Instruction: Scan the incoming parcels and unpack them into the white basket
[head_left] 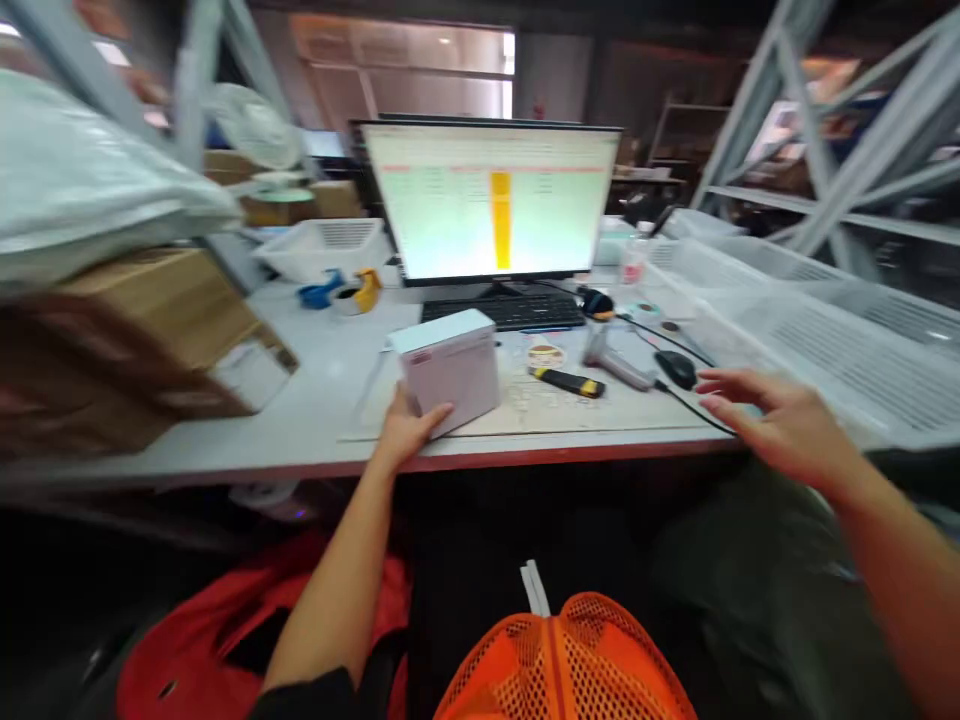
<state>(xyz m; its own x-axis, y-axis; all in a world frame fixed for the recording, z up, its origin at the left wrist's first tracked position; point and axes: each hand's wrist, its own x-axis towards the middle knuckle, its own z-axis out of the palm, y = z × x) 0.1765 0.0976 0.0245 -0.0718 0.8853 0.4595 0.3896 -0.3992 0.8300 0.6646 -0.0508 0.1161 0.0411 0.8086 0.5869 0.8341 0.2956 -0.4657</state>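
A small white box (457,380) stands tilted near the front edge of the desk. My left hand (409,428) grips its lower left corner, thumb across the front face. On the right, my right hand (780,425) hovers at the desk edge with fingers apart and nothing in them. A black mouse (676,369) lies just beyond its fingertips. Between the hands lie a black and yellow utility knife (568,382), a roll of tape (545,357) and a grey handheld scanner (619,362) with a black cable.
A lit monitor (495,205) stands at the back behind a black keyboard (502,311). White plastic baskets (817,320) line the right side. Cardboard boxes (142,340) are stacked at left beneath a white plastic bag (97,170). Blue and yellow tape dispensers (360,292) sit left of the keyboard.
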